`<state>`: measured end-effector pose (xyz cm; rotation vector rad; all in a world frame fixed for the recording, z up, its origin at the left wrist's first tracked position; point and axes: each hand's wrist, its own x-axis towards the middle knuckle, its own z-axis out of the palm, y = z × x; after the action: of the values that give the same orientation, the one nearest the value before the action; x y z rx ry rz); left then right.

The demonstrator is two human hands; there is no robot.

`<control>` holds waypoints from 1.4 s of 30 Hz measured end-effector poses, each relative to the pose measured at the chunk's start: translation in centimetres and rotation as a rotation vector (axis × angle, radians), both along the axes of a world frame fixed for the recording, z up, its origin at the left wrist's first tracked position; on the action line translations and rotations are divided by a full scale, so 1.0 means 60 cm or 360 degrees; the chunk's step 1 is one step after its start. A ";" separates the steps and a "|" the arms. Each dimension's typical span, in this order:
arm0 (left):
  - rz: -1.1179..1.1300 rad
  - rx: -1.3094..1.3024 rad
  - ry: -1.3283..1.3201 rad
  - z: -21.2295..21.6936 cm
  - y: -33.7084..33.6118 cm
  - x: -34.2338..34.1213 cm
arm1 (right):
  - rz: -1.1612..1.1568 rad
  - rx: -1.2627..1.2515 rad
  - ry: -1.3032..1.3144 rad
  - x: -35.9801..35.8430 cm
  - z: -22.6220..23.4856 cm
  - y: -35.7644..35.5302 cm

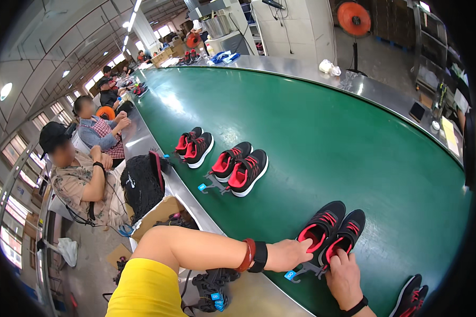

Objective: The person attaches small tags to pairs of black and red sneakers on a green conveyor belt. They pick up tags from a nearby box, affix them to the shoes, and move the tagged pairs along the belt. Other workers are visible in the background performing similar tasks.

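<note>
Corner shoes [408, 300]: partly cut off by the frame at the counter's lower right; their heels are out of sight, so whether a hanger sits on them cannot be told.
Loose dark pieces [217, 279]: bunched with blue tags below the left forearm, beside the counter's near edge, apart from any shoe.
Right hand [345, 279]: fingers curled closed on the heel of the right shoe, some tips hidden inside its opening.
Left hand [287, 255]: fingers bent closed at the heel of the left shoe; how hard they press cannot be told.
Near pair [330, 216]: side by side on the green counter [312, 153], close to its near edge, toes away from the person; judged part-handled, since both hands are on it.
Near hanger [313, 269]: grey, with a blue tag, at the heels of that pair; whether it is fully fastened cannot be seen.
Second pair [252, 170]: farther up the same edge, no hand touching it; a grey hanger [215, 183] shows at its heels, so that pair looks finished with here.
Third pair [200, 149]: beyond it, also untouched; any fastening at its heels is too small to judge.
</note>
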<state>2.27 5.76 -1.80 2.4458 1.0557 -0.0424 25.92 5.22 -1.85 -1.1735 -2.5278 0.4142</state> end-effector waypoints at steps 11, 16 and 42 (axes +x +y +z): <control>0.0116 -0.0176 0.0118 0.023 0.004 0.006 | 0.0062 0.0023 0.0011 -0.003 0.000 0.006; 0.0100 -0.0126 0.0116 0.023 0.003 0.006 | 0.0077 0.0004 -0.0005 -0.001 -0.001 0.007; 0.0056 -0.0185 0.0330 0.029 0.005 0.018 | 0.0222 -0.0050 -0.0052 0.017 -0.004 0.008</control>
<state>3.33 6.06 -0.07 2.3549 1.1495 -0.3427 26.97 5.69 -2.07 -1.0260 -2.6501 0.4738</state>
